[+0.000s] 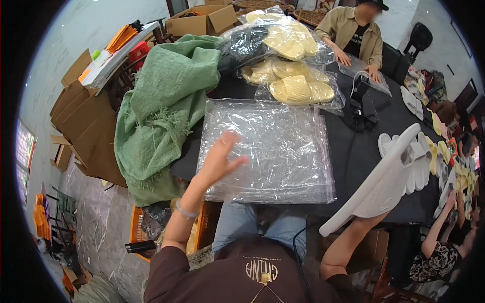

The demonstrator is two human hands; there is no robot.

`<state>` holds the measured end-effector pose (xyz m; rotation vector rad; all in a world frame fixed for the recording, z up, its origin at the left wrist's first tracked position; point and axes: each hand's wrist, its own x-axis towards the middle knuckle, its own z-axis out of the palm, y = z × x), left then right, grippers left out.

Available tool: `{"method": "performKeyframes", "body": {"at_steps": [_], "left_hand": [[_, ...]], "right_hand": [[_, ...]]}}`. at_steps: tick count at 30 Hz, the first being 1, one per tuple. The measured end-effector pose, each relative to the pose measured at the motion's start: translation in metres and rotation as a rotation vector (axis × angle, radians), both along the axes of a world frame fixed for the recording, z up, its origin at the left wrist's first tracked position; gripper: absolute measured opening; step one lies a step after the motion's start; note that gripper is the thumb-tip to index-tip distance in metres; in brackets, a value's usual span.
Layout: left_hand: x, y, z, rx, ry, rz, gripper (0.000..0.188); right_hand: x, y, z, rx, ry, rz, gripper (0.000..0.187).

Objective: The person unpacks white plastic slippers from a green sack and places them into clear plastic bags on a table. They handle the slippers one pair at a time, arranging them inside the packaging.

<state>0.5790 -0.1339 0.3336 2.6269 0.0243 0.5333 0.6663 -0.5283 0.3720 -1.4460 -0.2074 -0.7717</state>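
Observation:
My left hand (221, 160) hovers over a stack of clear plastic bags (273, 151) lying flat at the table's front. Its fingers are spread, slightly blurred, and nothing is in them. On the right, a white slipper (374, 184) is held up at a slant, its toe end raised. My right forearm (348, 245) reaches behind this slipper, which hides the fingers gripping it. Beyond the bags, yellow slippers (302, 90) lie packed in clear plastic. More white slippers (417, 164) rest on the table just past the raised one.
A green woven sack (166, 101) drapes over the table's left side, beside cardboard boxes (88, 131). A black device with a cable (361, 103) stands right of the bags. Across the black table (353, 146), a person (353, 38) handles a plastic bag. Several slippers line the right edge.

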Motion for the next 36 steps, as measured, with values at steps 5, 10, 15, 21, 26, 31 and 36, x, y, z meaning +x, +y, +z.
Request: {"method": "performKeyframes", "body": {"at_steps": [5, 10, 15, 21, 26, 31, 36], "left_hand": [[-0.013, -0.042, -0.01, 0.2, 0.205, -0.379, 0.07], [-0.009, -0.05, -0.031, 0.293, 0.089, -0.339, 0.046], [-0.017, -0.063, -0.005, 0.314, -0.081, -0.293, 0.042], [-0.029, -0.073, -0.01, 0.338, 0.183, -0.348, 0.053], [-0.03, -0.054, 0.033, 0.193, 0.156, -0.218, 0.047], [-0.022, 0.015, 0.012, 0.17, -0.097, 0.337, 0.039], [-0.048, 0.052, -0.13, -0.027, -0.138, 0.157, 0.051]], "right_hand": [[0.013, -0.017, -0.006, -0.404, -0.079, -0.194, 0.062], [0.009, -0.024, -0.004, -0.5, -0.175, -0.14, 0.066], [0.006, -0.032, -0.006, -0.446, -0.062, -0.135, 0.065], [0.007, -0.015, 0.006, -0.3, -0.047, -0.012, 0.06], [0.004, 0.022, 0.03, 0.385, 0.219, 0.268, 0.052], [-0.007, 0.119, 0.085, -0.42, 0.142, 0.496, 0.022], [-0.017, 0.279, 0.003, -0.858, -0.023, 0.636, 0.024]]}}
